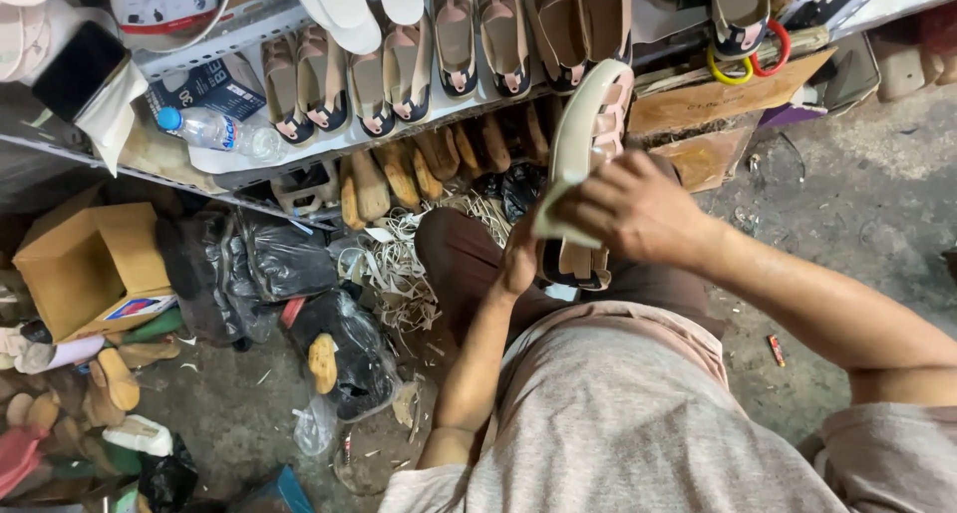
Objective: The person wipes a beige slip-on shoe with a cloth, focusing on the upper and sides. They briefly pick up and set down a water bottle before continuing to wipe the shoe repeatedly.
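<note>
A cream-soled sandal with pink straps stands on end over my lap, sole turned to the left. My right hand is closed over its lower part from the right. My left hand grips it from below, mostly hidden behind the sandal and my right hand. My brown-trousered knee is just left of it.
A metal shelf ahead carries rows of finished sandals and a water bottle. Wooden shoe lasts lie under it. Black plastic bags, an open cardboard box, loose soles and scraps cover the floor at left.
</note>
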